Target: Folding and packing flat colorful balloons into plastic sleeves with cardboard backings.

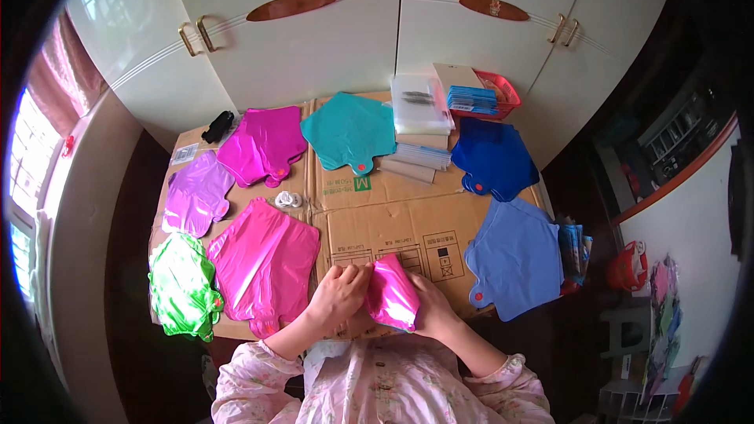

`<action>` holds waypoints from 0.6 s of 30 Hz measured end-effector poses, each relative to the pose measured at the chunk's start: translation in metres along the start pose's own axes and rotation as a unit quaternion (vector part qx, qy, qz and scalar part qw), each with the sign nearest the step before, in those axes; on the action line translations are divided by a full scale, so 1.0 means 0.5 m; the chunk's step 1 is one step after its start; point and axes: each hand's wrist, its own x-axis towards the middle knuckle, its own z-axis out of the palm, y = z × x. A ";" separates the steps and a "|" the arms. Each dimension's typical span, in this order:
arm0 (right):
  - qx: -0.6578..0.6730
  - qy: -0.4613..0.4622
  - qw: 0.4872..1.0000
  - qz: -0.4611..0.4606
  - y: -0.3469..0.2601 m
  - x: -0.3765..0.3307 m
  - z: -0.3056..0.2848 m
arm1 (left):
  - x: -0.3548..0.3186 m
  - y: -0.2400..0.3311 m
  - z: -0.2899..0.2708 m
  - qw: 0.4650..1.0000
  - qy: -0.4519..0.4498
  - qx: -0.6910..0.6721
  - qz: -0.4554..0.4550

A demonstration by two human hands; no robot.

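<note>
A folded, shiny pink foil balloon (393,295) is held above the near edge of the cardboard. My left hand (343,292) pinches its upper left edge with closed fingers. Along its right side, my right hand (433,306) grips it, some of those fingers being hidden behind the foil. To the left of my hands lies a pile of flat pink foil balloons (263,263), each with a short tab. A light blue pile (514,259) rests on the right, its tab marked with a red dot.
Teal (348,129), magenta (267,141), purple (196,192), green (182,283) and dark blue (493,155) foil piles ring the cardboard (353,224). At the back are clear plastic sleeves (420,114), stacked cards (420,155) and a red basket (503,90). White cabinets (314,55) stand behind.
</note>
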 end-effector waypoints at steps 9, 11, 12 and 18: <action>0.021 -0.153 0.982 -0.112 0.090 0.032 -0.078 | -0.008 0.009 -0.007 0.999 -0.028 0.031 -0.008; 0.025 -0.026 0.995 -0.088 0.105 0.065 -0.077 | -0.006 0.011 -0.006 0.999 -0.032 0.038 -0.009; 0.013 0.060 0.995 -0.072 0.080 0.087 -0.067 | -0.005 0.012 -0.007 0.998 -0.034 0.044 -0.009; -0.146 0.060 0.942 -0.295 0.113 0.160 -0.046 | -0.005 0.015 -0.010 0.998 -0.032 0.062 -0.005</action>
